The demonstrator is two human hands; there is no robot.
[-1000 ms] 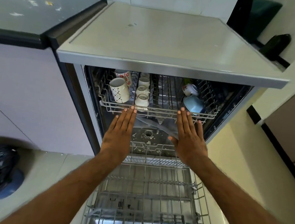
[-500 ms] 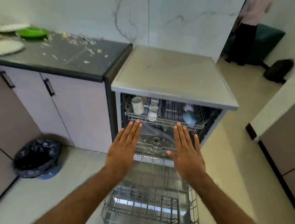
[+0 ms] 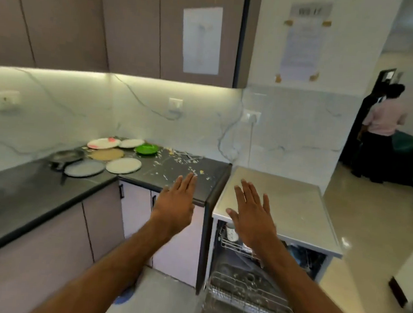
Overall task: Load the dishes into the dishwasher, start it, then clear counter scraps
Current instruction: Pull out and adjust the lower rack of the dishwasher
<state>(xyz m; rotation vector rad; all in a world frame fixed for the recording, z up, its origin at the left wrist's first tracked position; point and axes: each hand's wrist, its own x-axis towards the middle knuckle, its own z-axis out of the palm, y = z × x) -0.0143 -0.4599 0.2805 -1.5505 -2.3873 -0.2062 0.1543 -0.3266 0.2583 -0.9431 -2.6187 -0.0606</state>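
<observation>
Left hand, right hand flat (wire rack).

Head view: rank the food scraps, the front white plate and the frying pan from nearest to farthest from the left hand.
1. Food scraps, on the counter just ahead of the left hand.
2. White plate, further left on the counter.
3. Frying pan, farthest left.
</observation>
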